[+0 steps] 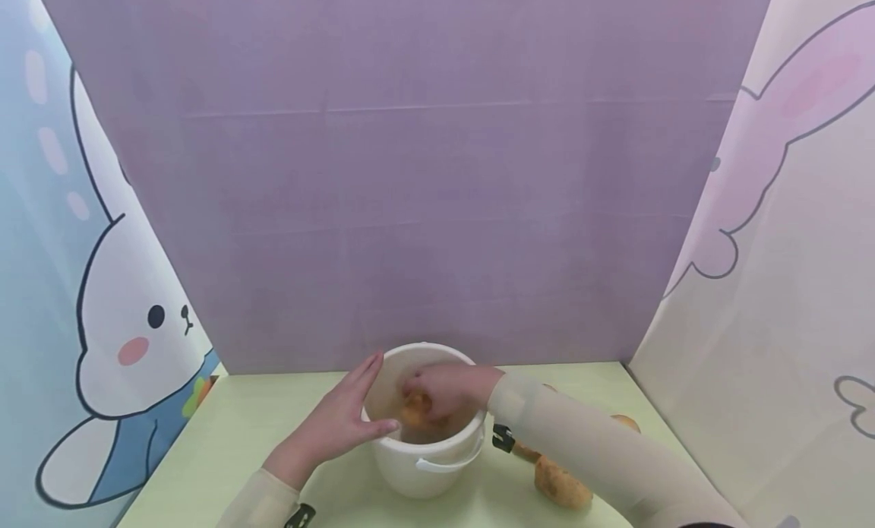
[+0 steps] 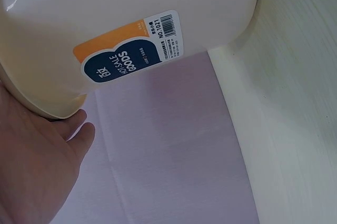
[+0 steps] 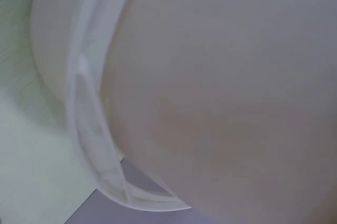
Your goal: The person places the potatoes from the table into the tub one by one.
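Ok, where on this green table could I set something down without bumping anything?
Bare tabletop lies left of the bucket, between the left hand and the rabbit panel. Right of the bucket is crowded: potatoes under the right forearm.

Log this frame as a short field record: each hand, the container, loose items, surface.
left hand: flat, straight fingers against the bucket's outer wall
right hand: inside the bucket, gripping a potato
bucket: white, upright, handle down at front, label on its side
loose potatoes: on the table, right of the bucket
table: pale green
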Motion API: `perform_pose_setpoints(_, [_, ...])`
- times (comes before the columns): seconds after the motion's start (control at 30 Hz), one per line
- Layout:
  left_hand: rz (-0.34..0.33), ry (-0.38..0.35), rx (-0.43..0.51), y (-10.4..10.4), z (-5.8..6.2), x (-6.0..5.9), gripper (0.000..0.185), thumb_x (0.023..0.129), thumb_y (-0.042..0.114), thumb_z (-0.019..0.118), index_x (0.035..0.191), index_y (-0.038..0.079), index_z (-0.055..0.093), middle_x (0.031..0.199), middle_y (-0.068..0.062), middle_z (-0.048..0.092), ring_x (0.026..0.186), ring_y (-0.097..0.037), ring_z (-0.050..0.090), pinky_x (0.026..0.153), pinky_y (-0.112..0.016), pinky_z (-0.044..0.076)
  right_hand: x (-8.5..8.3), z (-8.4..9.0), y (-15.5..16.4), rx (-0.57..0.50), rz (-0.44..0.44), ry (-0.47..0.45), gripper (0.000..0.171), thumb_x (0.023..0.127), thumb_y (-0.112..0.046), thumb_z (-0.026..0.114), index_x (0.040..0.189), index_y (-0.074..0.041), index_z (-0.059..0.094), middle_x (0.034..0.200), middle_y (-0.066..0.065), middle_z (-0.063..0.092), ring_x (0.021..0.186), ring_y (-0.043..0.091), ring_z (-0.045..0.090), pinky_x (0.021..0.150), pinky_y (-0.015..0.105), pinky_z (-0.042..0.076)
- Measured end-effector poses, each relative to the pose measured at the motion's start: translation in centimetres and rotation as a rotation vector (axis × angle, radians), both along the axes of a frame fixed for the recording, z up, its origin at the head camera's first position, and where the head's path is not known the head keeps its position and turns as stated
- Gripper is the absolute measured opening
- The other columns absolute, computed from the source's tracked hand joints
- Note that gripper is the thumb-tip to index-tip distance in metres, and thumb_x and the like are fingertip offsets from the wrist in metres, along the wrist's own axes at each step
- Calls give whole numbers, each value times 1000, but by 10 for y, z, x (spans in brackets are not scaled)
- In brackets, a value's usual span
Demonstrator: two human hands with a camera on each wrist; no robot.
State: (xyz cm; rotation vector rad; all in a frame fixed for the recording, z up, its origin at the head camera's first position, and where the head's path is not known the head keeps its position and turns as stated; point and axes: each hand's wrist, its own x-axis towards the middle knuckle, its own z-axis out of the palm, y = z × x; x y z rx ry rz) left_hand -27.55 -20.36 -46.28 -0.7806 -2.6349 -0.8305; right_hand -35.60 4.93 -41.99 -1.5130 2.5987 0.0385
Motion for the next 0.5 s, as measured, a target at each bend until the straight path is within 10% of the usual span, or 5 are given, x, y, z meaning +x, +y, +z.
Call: perform_pose_setpoints(0.5, [7, 2, -5, 1, 0, 0, 117, 93, 68, 78, 172, -3, 29, 179, -22, 29, 161, -48, 34, 123, -68, 39, -3, 3, 0, -62, -63, -33, 49, 97, -26, 84, 143, -16, 73, 138, -3, 72, 128, 15, 66, 112, 32, 54])
